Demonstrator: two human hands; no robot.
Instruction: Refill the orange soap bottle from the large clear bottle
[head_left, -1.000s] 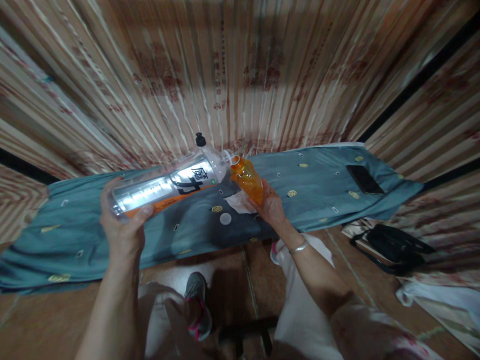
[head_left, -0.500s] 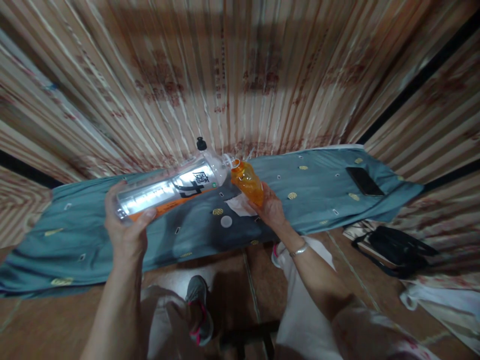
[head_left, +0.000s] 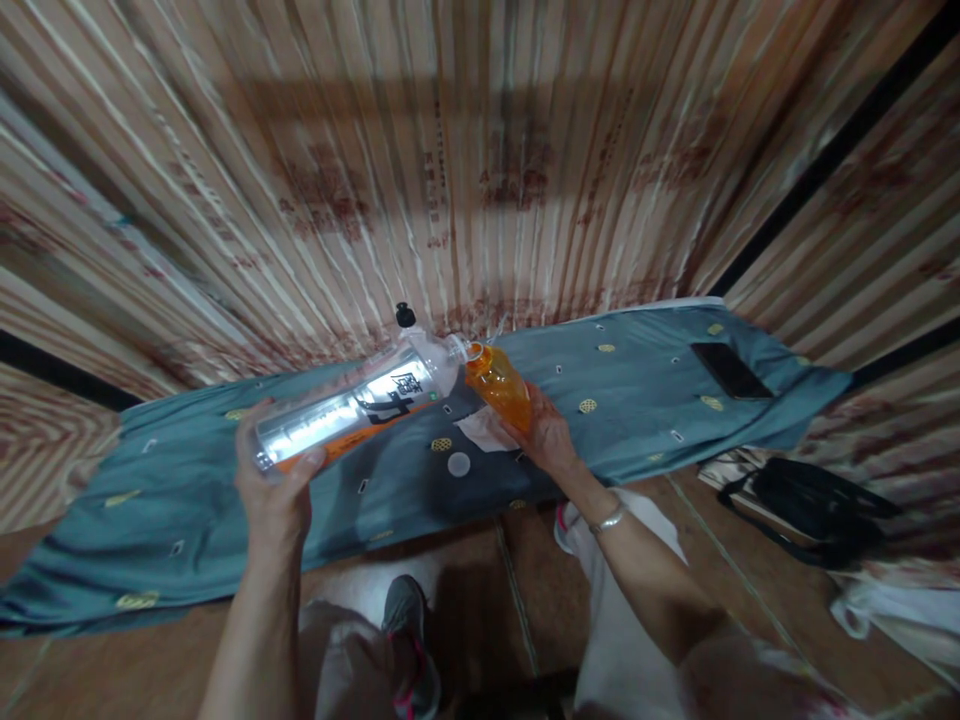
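Note:
My left hand [head_left: 279,490] is wrapped round the base of a large clear bottle [head_left: 352,405] with a silver and orange label. That bottle lies tilted on its side in the air, its neck pointing right. In my right hand [head_left: 551,435] is a smaller orange bottle [head_left: 501,385], leaning up to the left. The two bottle mouths meet or nearly meet; I cannot tell whether they touch. A black cap [head_left: 405,315] shows just above the shoulder of the large bottle. Beneath the orange bottle lies a white tissue [head_left: 487,430], and a round whitish disc [head_left: 459,464] rests nearby on the cloth.
A blue-green patterned cloth [head_left: 630,400] covers the long narrow surface before me. At its right end lies a dark phone [head_left: 731,371]. A black bag [head_left: 814,510] is at the lower right. Striped curtains [head_left: 480,200] hang close behind the surface.
The whole scene sits slightly lower and further right in view. Both hands keep their bottles, mouth to mouth, in much the same pose.

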